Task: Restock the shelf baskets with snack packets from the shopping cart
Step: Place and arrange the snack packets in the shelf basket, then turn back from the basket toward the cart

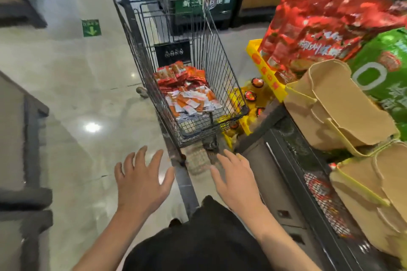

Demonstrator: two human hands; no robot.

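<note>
The snack packets lie in a loose heap on the bottom of the shopping cart, red ones toward the far end and orange-and-white ones nearer the person. They sit well ahead of both hands, beyond the cart's near wire wall; no finger touches a packet or the cart.

The left hand is held out palm down over the pale floor, just left of the cart's near corner, its fingers spread wide and empty. The right hand reaches forward in the same manner, palm down, fingers fanned apart and holding nothing, with its fingertips pointing toward the cart's near end. Both forearms are bare and extend up from the bottom of the view on either side of the person's dark clothing.

To the right stands the shelf, its dark frame running beside the right forearm. On it sit tan baskets (their insides cannot be seen from this angle), one nearer the cart and another nearer the person. Behind them are large red bags and green bags, somewhat blurred. A yellow tray juts out below the red bags, close to the cart's right side.
</note>
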